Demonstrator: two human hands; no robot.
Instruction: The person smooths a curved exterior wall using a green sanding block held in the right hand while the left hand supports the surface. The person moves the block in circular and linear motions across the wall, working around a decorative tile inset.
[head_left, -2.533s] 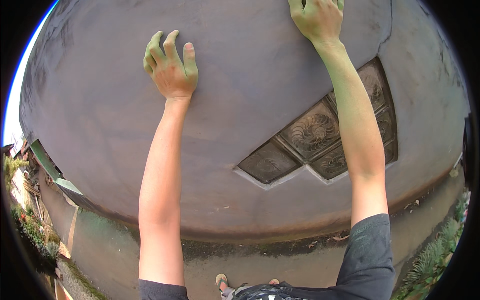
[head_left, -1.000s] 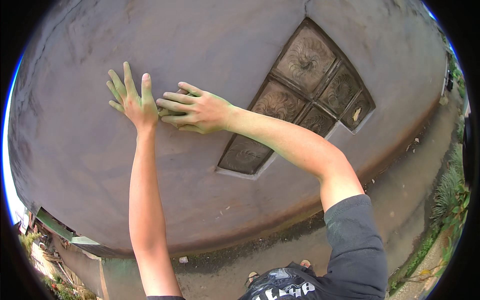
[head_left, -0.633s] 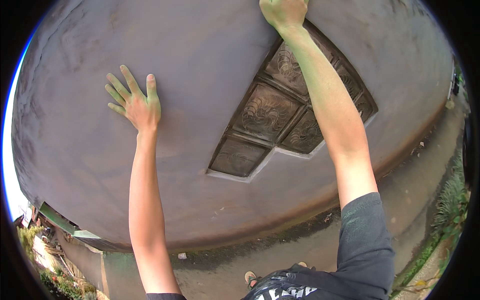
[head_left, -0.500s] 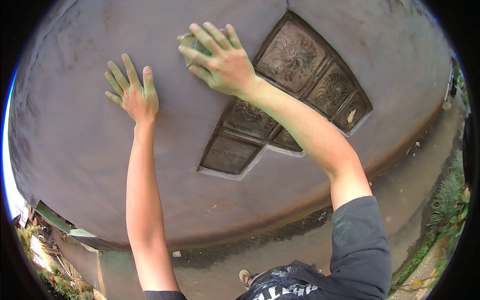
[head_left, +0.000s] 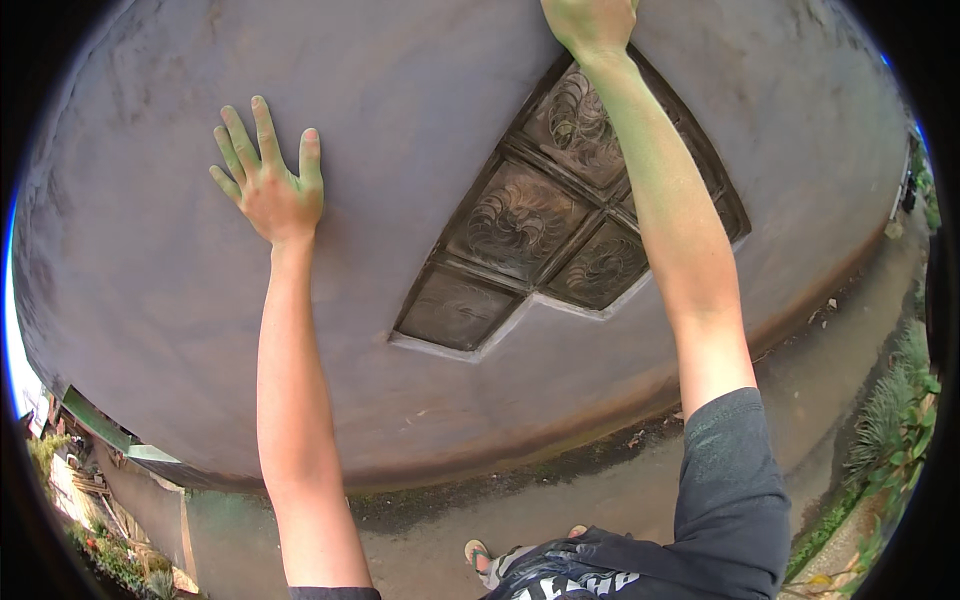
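My left hand [head_left: 277, 192] lies against the grey plastered wall [head_left: 390, 170], its fingers spread and greenish with dust; it holds nothing. Up at the top edge of the picture is my right hand [head_left: 590, 25], beside the upper end of a stepped panel of patterned square blocks [head_left: 517, 220]. Only its back and wrist show. The fingers are cut off by the picture's edge, so whatever is under them is hidden. My right forearm crosses in front of the panel, covering part of its right side.
A damp concrete path [head_left: 640, 495] runs along the foot of the wall, with dirt and small debris at the joint. Green plants [head_left: 890, 420] grow at the right. More plants [head_left: 115, 560] and a green-edged opening [head_left: 110, 425] are at the lower left.
My right hand has swept up and right, from left of the panel to above it; the flat greenish pad under it has gone from sight. My left hand has barely shifted.
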